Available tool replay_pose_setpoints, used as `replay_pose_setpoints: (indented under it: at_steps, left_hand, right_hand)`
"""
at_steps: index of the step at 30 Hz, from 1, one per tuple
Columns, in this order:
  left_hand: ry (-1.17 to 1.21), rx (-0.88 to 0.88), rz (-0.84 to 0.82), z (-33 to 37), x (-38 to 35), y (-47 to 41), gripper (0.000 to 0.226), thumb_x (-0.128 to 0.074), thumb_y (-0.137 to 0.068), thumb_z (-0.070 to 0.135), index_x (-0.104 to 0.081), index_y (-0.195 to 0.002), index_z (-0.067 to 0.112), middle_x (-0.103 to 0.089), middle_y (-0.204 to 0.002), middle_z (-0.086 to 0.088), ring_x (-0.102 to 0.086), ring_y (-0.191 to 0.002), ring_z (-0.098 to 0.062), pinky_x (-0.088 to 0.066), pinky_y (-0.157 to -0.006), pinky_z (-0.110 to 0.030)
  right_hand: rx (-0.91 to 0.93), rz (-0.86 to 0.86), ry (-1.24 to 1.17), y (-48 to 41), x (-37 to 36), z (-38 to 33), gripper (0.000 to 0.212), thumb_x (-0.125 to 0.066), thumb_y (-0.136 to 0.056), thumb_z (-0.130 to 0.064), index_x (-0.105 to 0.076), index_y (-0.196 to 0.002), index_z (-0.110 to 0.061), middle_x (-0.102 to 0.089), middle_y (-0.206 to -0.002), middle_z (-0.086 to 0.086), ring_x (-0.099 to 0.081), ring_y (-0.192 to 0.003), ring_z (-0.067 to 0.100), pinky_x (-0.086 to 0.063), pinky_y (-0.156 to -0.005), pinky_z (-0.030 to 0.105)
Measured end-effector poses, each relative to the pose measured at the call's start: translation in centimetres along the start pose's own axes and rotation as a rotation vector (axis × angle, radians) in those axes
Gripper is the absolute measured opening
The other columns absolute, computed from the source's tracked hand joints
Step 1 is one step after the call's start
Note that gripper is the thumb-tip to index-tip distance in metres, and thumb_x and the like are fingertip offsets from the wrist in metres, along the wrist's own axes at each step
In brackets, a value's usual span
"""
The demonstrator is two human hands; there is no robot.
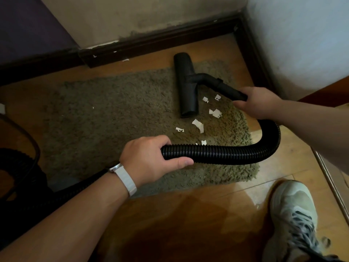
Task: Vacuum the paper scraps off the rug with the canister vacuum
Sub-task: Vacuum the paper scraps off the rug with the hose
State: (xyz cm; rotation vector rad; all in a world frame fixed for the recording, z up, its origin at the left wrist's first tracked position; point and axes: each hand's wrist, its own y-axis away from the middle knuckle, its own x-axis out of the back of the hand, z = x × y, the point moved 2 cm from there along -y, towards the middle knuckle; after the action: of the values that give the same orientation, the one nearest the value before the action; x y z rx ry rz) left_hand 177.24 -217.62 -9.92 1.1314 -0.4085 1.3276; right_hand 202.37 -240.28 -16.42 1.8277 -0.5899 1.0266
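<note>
A shaggy olive rug (113, 114) lies on the wooden floor. Several white paper scraps (198, 125) are scattered on its right part. The black floor nozzle (186, 86) of the vacuum rests on the rug just left of the scraps. My right hand (258, 102) grips the black wand end behind the nozzle. The ribbed black hose (236, 153) curves from there back to my left hand (151, 159), which grips it above the rug's near edge. The hose runs on toward the dark canister (17, 167) at the far left, mostly in shadow.
A dark skirting board (160, 42) and walls close the corner behind and to the right of the rug. My shoe (294, 216) stands on the glossy floor at lower right. A wooden furniture edge (328, 178) runs along the right side.
</note>
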Motion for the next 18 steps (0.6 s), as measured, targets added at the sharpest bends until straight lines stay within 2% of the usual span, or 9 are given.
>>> replay_pose_setpoints:
  at_steps: [4,8,11,14,18]
  left_hand:
    - [0.013,0.000,-0.004,-0.6,-0.1,0.2,0.075,-0.034,-0.050,0.094,-0.061,-0.080,0.030,-0.058,-0.064,0.011,-0.055,-0.062,-0.001,-0.047,-0.058,-0.027]
    - [0.009,-0.006,-0.001,-0.9,0.0,0.1,0.076,-0.032,-0.051,0.094,-0.061,-0.081,0.030,-0.058,-0.064,0.011,-0.055,-0.062,-0.001,-0.047,-0.058,-0.027]
    - [0.001,0.000,-0.027,-0.8,0.0,0.0,0.076,-0.030,-0.049,0.094,-0.059,-0.081,0.031,-0.057,-0.065,0.011,-0.054,-0.064,0.000,-0.045,-0.058,-0.026]
    - [-0.003,0.010,-0.032,-0.7,-0.1,-0.1,0.077,-0.029,-0.047,0.094,-0.058,-0.081,0.032,-0.057,-0.065,0.011,-0.054,-0.064,-0.001,-0.046,-0.059,-0.026]
    - [-0.006,0.004,-0.051,-0.4,-0.1,-0.1,0.079,-0.028,-0.048,0.094,-0.059,-0.084,0.031,-0.059,-0.069,0.012,-0.056,-0.067,-0.002,-0.050,-0.064,-0.029]
  right_hand:
    - [0.046,-0.020,0.057,-0.9,-0.6,-2.0,0.027,-0.054,-0.098,-0.047,-0.058,-0.112,-0.024,-0.061,-0.083,0.002,-0.060,-0.072,0.020,-0.050,-0.063,0.035]
    - [0.081,-0.022,0.083,-1.3,-0.6,-2.7,0.024,-0.055,-0.098,-0.045,-0.057,-0.112,-0.027,-0.059,-0.079,0.000,-0.057,-0.068,0.017,-0.042,-0.058,0.032]
    - [0.099,-0.042,0.107,-1.0,-0.4,-2.6,0.020,-0.055,-0.098,-0.045,-0.053,-0.111,-0.030,-0.059,-0.078,0.000,-0.057,-0.067,0.017,-0.042,-0.056,0.032]
    - [0.109,-0.056,0.117,-0.3,0.0,-2.0,0.017,-0.056,-0.098,-0.044,-0.051,-0.109,-0.032,-0.060,-0.077,-0.001,-0.059,-0.066,0.017,-0.046,-0.057,0.033]
    - [0.070,-0.065,0.147,0.7,1.0,-0.3,0.022,-0.058,-0.098,-0.043,-0.053,-0.114,-0.028,-0.060,-0.077,-0.001,-0.057,-0.068,0.014,-0.043,-0.060,0.032]
